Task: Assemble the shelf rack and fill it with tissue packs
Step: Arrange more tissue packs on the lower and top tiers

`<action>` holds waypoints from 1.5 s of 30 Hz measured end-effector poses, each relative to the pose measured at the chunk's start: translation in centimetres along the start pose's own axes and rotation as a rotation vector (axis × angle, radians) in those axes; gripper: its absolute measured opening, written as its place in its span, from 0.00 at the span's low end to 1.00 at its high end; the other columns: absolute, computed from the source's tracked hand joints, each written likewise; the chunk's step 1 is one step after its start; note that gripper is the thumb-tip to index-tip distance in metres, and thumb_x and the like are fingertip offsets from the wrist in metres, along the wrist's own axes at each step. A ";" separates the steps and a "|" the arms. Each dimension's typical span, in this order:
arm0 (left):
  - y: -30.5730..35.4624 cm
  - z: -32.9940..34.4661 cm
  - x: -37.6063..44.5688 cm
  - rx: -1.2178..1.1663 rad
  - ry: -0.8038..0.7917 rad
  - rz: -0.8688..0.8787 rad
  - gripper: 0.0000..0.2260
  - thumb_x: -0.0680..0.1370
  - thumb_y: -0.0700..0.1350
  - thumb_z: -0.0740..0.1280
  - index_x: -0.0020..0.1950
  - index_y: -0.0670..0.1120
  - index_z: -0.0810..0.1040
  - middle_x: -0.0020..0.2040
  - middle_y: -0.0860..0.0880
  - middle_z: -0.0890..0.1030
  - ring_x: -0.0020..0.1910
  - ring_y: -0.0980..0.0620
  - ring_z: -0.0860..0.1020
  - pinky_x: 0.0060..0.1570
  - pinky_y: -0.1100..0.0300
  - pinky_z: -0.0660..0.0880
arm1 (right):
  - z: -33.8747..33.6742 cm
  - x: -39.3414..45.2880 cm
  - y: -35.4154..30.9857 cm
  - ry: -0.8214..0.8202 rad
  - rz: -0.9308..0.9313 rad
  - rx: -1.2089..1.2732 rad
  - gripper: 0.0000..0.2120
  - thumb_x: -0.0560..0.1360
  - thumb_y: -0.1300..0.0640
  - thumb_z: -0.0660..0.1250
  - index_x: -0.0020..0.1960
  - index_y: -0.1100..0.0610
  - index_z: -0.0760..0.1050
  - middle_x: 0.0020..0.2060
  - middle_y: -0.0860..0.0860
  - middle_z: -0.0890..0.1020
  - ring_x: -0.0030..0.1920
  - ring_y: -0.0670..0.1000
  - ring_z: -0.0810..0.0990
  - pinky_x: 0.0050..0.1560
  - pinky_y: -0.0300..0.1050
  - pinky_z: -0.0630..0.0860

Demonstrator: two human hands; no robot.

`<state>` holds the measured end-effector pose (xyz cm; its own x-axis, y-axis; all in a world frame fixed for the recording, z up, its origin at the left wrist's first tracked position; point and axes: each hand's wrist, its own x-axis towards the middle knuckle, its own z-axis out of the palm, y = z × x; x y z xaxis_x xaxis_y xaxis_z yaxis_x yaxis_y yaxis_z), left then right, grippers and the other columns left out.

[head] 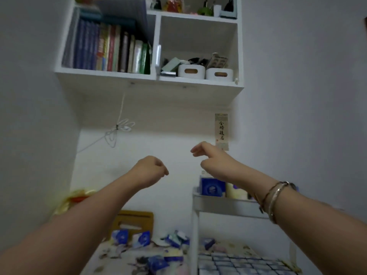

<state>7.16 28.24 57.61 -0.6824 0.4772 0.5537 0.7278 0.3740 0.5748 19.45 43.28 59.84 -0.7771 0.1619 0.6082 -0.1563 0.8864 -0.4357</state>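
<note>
Both my arms are raised in front of the white wall, above the table. My left hand is curled into a fist and holds nothing. My right hand, with bracelets on its wrist, hangs higher with fingers loosely bent toward the left, also holding nothing. Below my right forearm stands the white shelf rack. Its top tray carries a blue tissue pack and a cream roll. Several blue tissue packs lie scattered on the floral tablecloth to the left of the rack.
A white wall cabinet hangs overhead with books and white bins. A coiled white cable dangles beneath it. A paper scroll hangs on the wall. A wooden tissue box stands behind the packs, and yellow ribbon lies at the left.
</note>
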 end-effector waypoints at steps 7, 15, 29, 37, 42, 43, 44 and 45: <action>-10.2 -2.0 -2.8 -0.050 0.019 -0.136 0.12 0.78 0.38 0.59 0.46 0.47 0.82 0.51 0.47 0.83 0.53 0.50 0.79 0.57 0.53 0.76 | 12.1 1.7 -4.5 -0.080 -0.041 0.072 0.21 0.74 0.66 0.57 0.65 0.52 0.67 0.64 0.49 0.73 0.59 0.48 0.73 0.43 0.36 0.70; -22.2 2.1 -2.3 -0.109 -0.035 -0.298 0.11 0.79 0.39 0.59 0.52 0.38 0.81 0.54 0.42 0.81 0.50 0.48 0.78 0.46 0.59 0.73 | 25.6 5.7 0.2 -0.257 0.160 0.044 0.18 0.75 0.65 0.59 0.64 0.59 0.66 0.59 0.56 0.74 0.53 0.54 0.75 0.47 0.46 0.74; -37.4 12.4 5.7 0.133 -0.094 -0.247 0.23 0.75 0.33 0.61 0.70 0.44 0.67 0.67 0.44 0.70 0.65 0.46 0.69 0.63 0.58 0.67 | 39.2 11.4 18.2 -0.294 0.181 -0.397 0.28 0.74 0.64 0.61 0.72 0.54 0.60 0.71 0.55 0.62 0.72 0.62 0.59 0.69 0.57 0.63; -40.6 15.8 9.3 0.456 -0.159 -0.233 0.25 0.76 0.43 0.62 0.72 0.51 0.60 0.72 0.49 0.62 0.73 0.43 0.57 0.71 0.41 0.54 | 43.2 13.0 21.0 -0.219 0.017 -0.334 0.29 0.69 0.68 0.62 0.69 0.54 0.66 0.63 0.54 0.71 0.65 0.57 0.68 0.62 0.50 0.67; -40.8 16.8 9.5 0.745 -0.053 -0.204 0.16 0.75 0.46 0.65 0.62 0.51 0.72 0.64 0.44 0.64 0.63 0.38 0.62 0.72 0.40 0.51 | 43.0 12.2 21.3 -0.149 0.144 -0.359 0.15 0.71 0.67 0.61 0.57 0.57 0.70 0.56 0.56 0.68 0.53 0.59 0.72 0.51 0.48 0.68; -40.8 16.9 9.1 0.755 -0.054 -0.209 0.13 0.75 0.46 0.65 0.60 0.51 0.74 0.63 0.44 0.65 0.62 0.38 0.62 0.72 0.39 0.50 | 43.0 12.0 21.2 -0.162 0.168 -0.318 0.14 0.72 0.67 0.61 0.56 0.57 0.70 0.55 0.56 0.68 0.52 0.59 0.73 0.50 0.50 0.70; -40.9 17.0 8.7 0.753 -0.038 -0.212 0.12 0.76 0.47 0.65 0.58 0.51 0.75 0.62 0.45 0.66 0.63 0.39 0.63 0.72 0.40 0.50 | 43.0 11.8 21.1 -0.163 0.184 -0.282 0.12 0.73 0.66 0.61 0.55 0.57 0.70 0.55 0.56 0.68 0.51 0.60 0.74 0.49 0.51 0.71; -41.0 17.2 8.3 0.714 -0.005 -0.219 0.10 0.76 0.47 0.65 0.57 0.50 0.75 0.60 0.45 0.68 0.63 0.40 0.64 0.71 0.40 0.52 | 42.9 11.6 20.9 -0.147 0.194 -0.255 0.11 0.73 0.66 0.61 0.54 0.57 0.70 0.55 0.55 0.68 0.50 0.60 0.74 0.48 0.51 0.72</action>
<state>-27.19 30.50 28.30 -0.8177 0.3353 0.4679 0.4430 0.8856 0.1395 -19.03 45.10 29.32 -0.8597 0.2904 0.4202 0.1460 0.9280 -0.3427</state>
